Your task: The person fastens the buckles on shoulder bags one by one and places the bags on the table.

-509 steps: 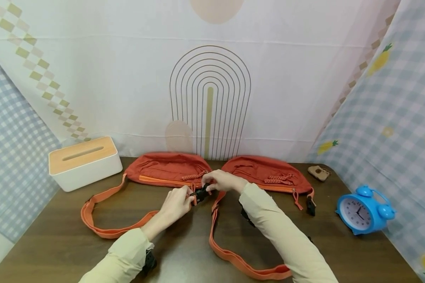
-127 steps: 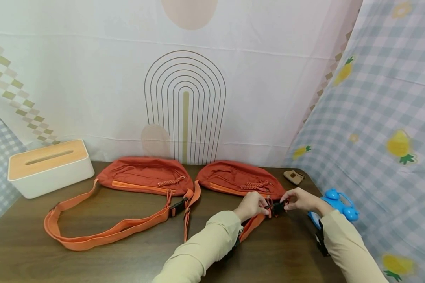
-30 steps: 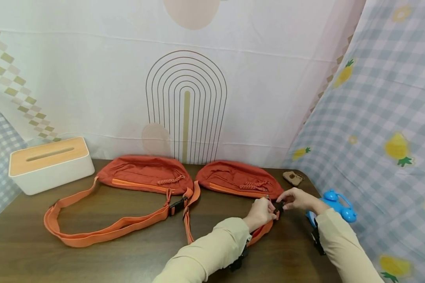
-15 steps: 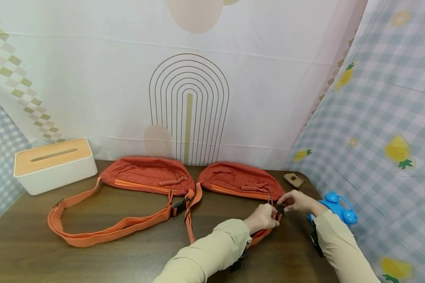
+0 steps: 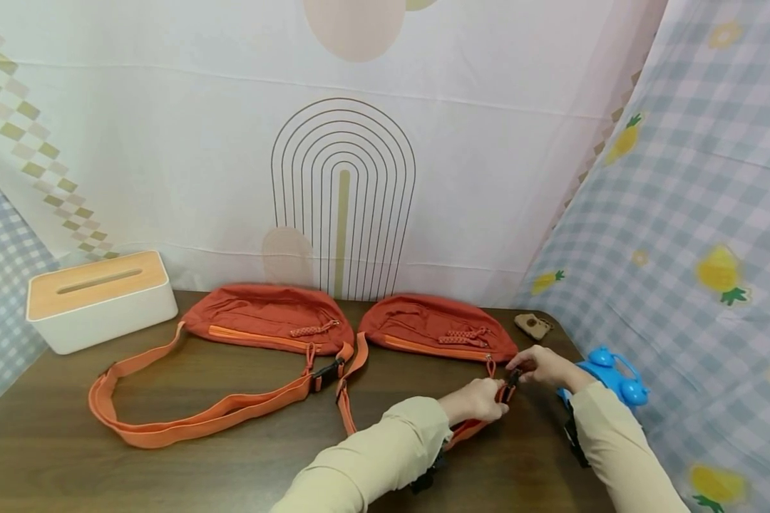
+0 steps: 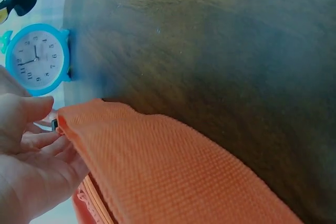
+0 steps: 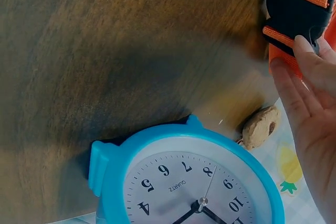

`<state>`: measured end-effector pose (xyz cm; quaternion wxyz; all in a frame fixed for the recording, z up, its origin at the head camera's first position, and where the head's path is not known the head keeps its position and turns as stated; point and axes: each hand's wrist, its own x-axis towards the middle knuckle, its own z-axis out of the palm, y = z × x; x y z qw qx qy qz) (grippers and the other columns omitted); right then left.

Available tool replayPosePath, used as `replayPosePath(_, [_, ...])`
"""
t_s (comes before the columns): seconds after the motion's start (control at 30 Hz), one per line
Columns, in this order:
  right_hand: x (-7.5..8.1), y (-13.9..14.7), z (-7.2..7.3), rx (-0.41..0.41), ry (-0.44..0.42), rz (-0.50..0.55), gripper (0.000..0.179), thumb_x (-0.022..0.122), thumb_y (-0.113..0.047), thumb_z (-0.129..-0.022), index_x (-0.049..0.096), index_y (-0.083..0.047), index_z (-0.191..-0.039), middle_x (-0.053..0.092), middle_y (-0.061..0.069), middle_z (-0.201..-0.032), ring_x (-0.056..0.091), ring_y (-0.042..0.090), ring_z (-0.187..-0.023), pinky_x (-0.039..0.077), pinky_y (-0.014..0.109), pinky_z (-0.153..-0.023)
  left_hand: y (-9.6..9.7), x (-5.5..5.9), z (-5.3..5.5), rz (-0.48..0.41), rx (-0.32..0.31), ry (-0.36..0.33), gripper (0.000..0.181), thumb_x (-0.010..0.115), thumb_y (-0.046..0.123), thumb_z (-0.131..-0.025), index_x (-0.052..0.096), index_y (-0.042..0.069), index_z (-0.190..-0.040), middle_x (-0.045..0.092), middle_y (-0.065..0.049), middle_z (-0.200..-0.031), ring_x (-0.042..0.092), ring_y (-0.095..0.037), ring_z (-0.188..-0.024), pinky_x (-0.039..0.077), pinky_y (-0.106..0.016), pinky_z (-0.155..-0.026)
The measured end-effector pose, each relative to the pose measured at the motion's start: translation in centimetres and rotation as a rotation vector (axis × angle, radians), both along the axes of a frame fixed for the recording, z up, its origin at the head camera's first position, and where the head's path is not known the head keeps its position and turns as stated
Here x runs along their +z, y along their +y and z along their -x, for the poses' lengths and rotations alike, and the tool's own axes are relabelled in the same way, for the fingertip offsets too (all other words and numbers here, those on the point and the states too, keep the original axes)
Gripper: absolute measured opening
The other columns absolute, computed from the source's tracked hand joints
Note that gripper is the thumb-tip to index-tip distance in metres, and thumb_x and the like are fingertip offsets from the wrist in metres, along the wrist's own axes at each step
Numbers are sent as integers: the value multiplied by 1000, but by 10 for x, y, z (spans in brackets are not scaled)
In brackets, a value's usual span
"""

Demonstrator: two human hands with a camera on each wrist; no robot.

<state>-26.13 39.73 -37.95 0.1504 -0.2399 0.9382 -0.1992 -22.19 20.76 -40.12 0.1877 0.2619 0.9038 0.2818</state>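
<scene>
Two rust-red waist bags lie side by side at the back of the table in the head view. At the right end of the right waist bag [image 5: 430, 324], my right hand [image 5: 544, 366] pinches the lower end of a black side-release buckle [image 7: 294, 17]. The buckle has orange webbing at both ends, and its halves sit together in the right wrist view. My left hand [image 5: 481, 400] grips the orange strap [image 6: 168, 166] just beside the buckle. The left waist bag [image 5: 269, 313] lies untouched, its black buckle [image 5: 326, 372] joined and its strap looped in front.
A white tissue box [image 5: 103, 306] with a wooden lid stands at the back left. The blue alarm clock [image 5: 618, 374] is partly behind my right forearm. A small tan object [image 5: 533, 325] lies at the back right corner. Checked cloth [image 5: 680, 285] hangs along the right.
Both hands have gone from the left bag's buckle to the right bag's. That left buckle now lies released, joined. Over the last second, the right buckle has tilted upright between my hands.
</scene>
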Motion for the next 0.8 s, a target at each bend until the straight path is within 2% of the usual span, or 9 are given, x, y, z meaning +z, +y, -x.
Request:
replayPosePath(0.2, [1, -2, -1, -52, 19, -3, 27, 61, 8, -78, 63, 6, -105, 63, 23, -103, 59, 39, -94, 51, 38, -74, -22, 8, 10, -136, 33, -76, 33, 54, 20, -92, 57, 10, -123, 60, -2, -121, 56, -13, -111, 47, -25, -86])
replayPosePath(0.33, [6, 1, -3, -104, 30, -3, 28, 60, 9, -79, 62, 7, -107, 63, 24, -103, 60, 38, -93, 51, 38, -73, -41, 14, 17, -200, 35, -79, 25, 53, 17, -92, 62, 8, -113, 63, -4, -113, 59, -17, -103, 49, -27, -80])
replayPosePath(0.57, [14, 1, -5, -159, 97, -21, 23, 59, 3, -83, 61, 6, -106, 63, 23, -100, 60, 36, -92, 50, 38, -70, -78, 21, 28, -264, 22, -14, 23, 52, 17, -93, 64, 6, -110, 64, -7, -108, 61, -17, -94, 48, -26, -74])
replayPosePath(0.8, [23, -20, -10, -185, 243, 0, 19, 55, -5, -88, 63, 3, -104, 63, 18, -98, 60, 31, -88, 48, 39, -69, -127, 37, 29, -290, 12, 100, 24, 49, 17, -95, 62, 7, -112, 63, -8, -110, 60, -19, -98, 48, -31, -80])
